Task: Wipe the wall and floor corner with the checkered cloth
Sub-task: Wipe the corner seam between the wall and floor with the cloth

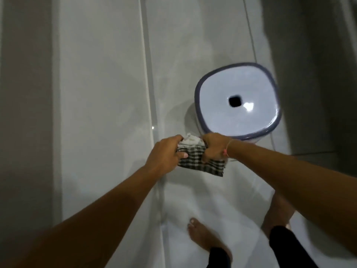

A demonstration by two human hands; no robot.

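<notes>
A dark-and-white checkered cloth is bunched between both hands, held in the air above the floor. My left hand grips its left end. My right hand is closed over its top right part, and a corner hangs down below that hand. The white wall runs along the left. It meets the glossy white floor at a seam that passes just under my left hand.
A white plastic stool with a purple rim and a dark hole in its seat stands just beyond my right hand. My bare feet stand on the floor below. A dark surface rises at the right edge.
</notes>
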